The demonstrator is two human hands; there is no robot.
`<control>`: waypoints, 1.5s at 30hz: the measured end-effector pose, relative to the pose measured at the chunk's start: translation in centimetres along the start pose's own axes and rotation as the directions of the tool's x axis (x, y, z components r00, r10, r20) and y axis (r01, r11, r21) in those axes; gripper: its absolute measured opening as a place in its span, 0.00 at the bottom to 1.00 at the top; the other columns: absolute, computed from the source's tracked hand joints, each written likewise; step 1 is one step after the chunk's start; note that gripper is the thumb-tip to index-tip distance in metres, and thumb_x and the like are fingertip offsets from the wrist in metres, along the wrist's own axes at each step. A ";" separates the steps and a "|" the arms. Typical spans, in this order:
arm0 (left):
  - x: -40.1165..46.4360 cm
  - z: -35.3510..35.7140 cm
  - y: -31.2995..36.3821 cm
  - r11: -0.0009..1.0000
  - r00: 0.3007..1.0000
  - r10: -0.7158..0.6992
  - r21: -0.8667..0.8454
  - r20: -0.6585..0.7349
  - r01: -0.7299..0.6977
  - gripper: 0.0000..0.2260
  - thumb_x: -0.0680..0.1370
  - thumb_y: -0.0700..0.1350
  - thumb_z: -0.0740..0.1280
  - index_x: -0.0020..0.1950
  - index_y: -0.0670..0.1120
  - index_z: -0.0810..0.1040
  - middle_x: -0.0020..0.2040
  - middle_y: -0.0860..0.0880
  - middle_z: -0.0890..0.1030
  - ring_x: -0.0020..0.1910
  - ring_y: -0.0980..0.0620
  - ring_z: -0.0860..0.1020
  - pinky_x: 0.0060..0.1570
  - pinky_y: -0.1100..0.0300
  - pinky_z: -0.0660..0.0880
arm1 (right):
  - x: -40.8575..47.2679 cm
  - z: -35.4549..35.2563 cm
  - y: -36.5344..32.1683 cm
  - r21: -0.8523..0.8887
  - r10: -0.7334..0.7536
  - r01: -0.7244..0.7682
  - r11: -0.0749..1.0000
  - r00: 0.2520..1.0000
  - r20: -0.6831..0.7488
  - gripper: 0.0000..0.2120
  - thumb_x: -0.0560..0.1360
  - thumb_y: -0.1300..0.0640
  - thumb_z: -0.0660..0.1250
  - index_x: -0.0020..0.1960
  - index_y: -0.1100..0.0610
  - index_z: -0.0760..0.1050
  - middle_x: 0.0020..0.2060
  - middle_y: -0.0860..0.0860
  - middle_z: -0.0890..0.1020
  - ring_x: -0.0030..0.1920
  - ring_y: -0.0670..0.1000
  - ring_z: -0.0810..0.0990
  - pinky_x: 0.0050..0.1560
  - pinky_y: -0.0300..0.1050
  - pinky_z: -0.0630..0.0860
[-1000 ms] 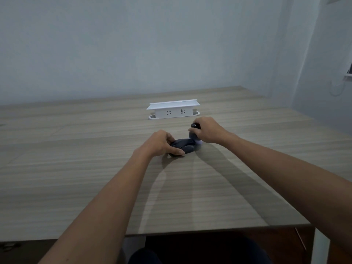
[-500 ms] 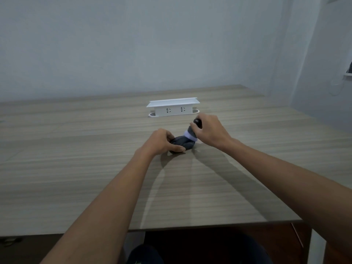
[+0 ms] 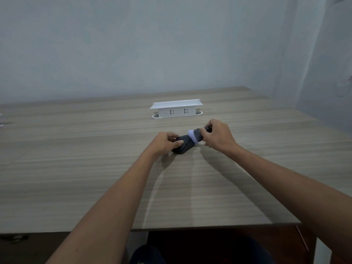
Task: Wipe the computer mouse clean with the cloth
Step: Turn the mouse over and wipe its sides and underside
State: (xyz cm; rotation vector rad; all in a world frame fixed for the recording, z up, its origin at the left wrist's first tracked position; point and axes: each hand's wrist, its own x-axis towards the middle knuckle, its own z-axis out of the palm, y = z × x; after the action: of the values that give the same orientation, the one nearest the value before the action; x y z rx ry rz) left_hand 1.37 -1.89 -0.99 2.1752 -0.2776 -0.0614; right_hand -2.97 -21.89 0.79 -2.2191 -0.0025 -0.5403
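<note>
A dark computer mouse point(image 3: 180, 148) lies on the wooden table point(image 3: 95, 168), a little beyond the middle. My left hand point(image 3: 166, 142) grips its near left end, thumb on top. My right hand point(image 3: 219, 138) is closed on a bunched dark grey cloth with a pale lavender edge point(image 3: 194, 137). The cloth touches the far right end of the mouse. A dark bit of the cloth point(image 3: 208, 128) pokes out between my right fingers. Both hands hide much of the mouse.
A white power-socket box point(image 3: 177, 109) stands on the table just beyond the hands. A pale wall runs behind the table, and the table's near edge point(image 3: 209, 225) is close to my body. The right table edge falls away toward a corner of the room.
My right hand has drawn back to the right and up, so the cloth's pale edge now shows between the hands. My left hand has stayed on the mouse.
</note>
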 end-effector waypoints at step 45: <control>1.9 -0.2 -0.3 0.998 1.000 -0.014 -0.063 0.021 0.015 0.18 0.78 0.38 0.70 0.68 0.38 0.78 0.60 0.38 0.83 0.51 0.49 0.80 0.59 0.54 0.78 | -1.1 0.3 -0.9 -0.037 -0.001 0.013 0.999 0.949 0.315 0.13 0.78 0.61 0.64 0.38 0.66 0.79 0.32 0.61 0.86 0.33 0.57 0.87 0.32 0.41 0.81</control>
State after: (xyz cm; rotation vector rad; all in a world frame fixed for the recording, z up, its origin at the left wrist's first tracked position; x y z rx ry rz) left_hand 3.35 -1.97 -0.98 2.1152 -0.2687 -0.0998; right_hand -4.05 -20.93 0.86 -2.3215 -0.1682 -0.1856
